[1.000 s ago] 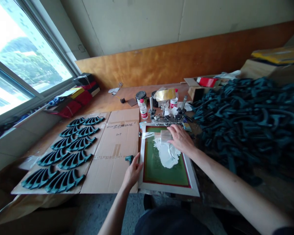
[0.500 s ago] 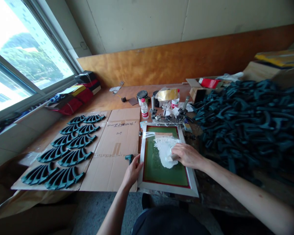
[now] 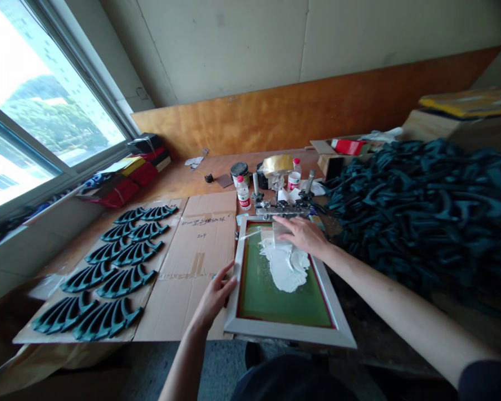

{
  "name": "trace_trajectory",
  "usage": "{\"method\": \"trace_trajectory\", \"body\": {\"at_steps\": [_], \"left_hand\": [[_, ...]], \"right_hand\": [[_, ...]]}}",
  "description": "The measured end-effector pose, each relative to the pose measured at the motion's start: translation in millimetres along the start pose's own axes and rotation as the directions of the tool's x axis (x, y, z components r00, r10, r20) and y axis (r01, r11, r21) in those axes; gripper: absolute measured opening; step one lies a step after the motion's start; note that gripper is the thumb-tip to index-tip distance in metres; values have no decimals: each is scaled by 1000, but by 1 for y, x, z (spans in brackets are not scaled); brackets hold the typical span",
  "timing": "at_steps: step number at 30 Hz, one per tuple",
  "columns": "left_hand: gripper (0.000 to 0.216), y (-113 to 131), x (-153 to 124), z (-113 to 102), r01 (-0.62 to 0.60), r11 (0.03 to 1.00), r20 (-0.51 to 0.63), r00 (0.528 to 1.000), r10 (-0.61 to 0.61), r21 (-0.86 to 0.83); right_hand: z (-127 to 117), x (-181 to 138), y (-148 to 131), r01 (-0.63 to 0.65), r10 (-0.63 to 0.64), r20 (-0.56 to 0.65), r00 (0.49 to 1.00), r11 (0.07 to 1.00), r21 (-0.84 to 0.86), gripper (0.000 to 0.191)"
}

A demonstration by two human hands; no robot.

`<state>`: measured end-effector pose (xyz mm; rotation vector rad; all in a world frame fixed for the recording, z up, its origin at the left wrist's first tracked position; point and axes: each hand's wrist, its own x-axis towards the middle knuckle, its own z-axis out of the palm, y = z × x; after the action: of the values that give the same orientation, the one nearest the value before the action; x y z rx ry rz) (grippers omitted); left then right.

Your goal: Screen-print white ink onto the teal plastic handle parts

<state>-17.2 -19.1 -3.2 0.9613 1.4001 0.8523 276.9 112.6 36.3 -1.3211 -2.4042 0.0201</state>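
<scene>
A silk-screen frame (image 3: 229, 312) with a green mesh lies before me, its near end looking raised. Thick white paste (image 3: 286, 273) covers part of the mesh. My right hand (image 3: 303, 236) is at the far end of the mesh, fingers over a pale flat scraper (image 3: 280, 231) beside the paste. At the frame's left edge is my left hand (image 3: 217, 292), its thumb and forefinger against the rim; the other fingers are partly hidden. Just behind that hand, a sliver of a small teal piece (image 3: 214, 276) shows on the cardboard.
Rows of teal curved parts (image 3: 127, 279) rest on cardboard (image 3: 179, 301) at left. A big heap of similar parts (image 3: 417, 211) fills the right side. Beyond the frame stand a metal clamp fixture (image 3: 284, 210), a plastic bottle (image 3: 243, 195) and a dark can (image 3: 239, 171).
My right hand has moved the scraper from mid-mesh to the far end. The frame's near end has risen, with my left hand at its edge. The teal piece is now mostly hidden.
</scene>
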Motion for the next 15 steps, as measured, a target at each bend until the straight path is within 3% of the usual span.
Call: {"method": "trace_trajectory", "body": {"at_steps": [2, 5, 7, 10, 13, 15], "left_hand": [[63, 28, -5, -3, -50, 997, -33, 998, 48, -65], [54, 72, 1, 0, -293, 943, -144, 952, 271, -161], [52, 103, 13, 5, -436, 878, -155, 898, 411, -199], [55, 144, 31, 17, -474, 855, -114, 881, 460, -212], [51, 151, 36, 35, -516, 818, -248, 852, 461, -255], [48, 126, 28, 53, -486, 819, -340, 859, 382, -307]], "right_hand": [[-10, 2, 23, -116, 116, -130, 985, 993, 7, 50], [-11, -25, 56, -360, 383, -237, 893, 923, 135, 41], [4, -54, 63, -440, 467, -169, 868, 881, 176, 40], [44, -94, 47, -330, 330, 21, 944, 932, 151, 34], [75, -112, 16, -275, 264, 145, 954, 959, 64, 22], [80, -113, -5, -370, 359, 149, 921, 927, 54, 16]]}}
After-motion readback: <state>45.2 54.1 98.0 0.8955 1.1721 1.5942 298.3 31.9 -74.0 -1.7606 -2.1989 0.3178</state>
